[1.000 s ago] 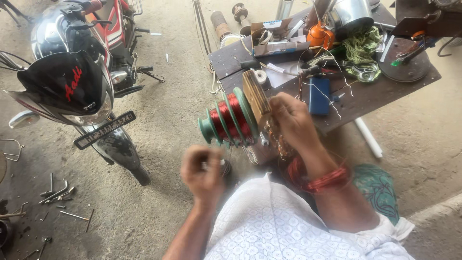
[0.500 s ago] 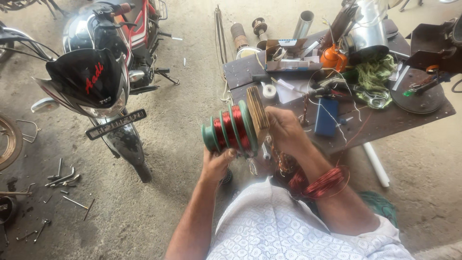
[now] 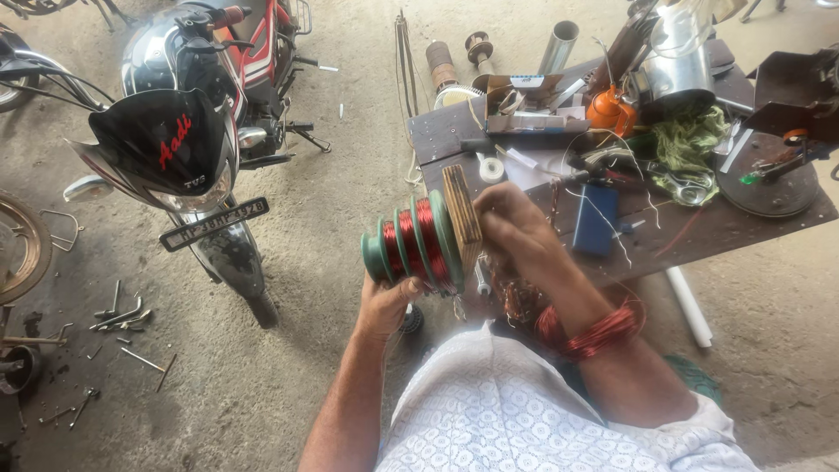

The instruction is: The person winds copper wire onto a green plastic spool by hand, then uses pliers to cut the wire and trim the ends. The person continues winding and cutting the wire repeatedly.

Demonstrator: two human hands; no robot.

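Both hands [image 3: 516, 232] grip green red-wound former [image 3: 411, 245].

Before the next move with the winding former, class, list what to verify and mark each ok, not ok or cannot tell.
1. Left hand supports the green winding former from below: ok.
2. Right hand grips the wooden end block: ok.
3. Red copper wire sits within the former's grooves: ok.
4. Wire coils looped round the right wrist: ok.
5. Loose wire end secured: cannot tell.
6. Workbench free of clutter: not ok.
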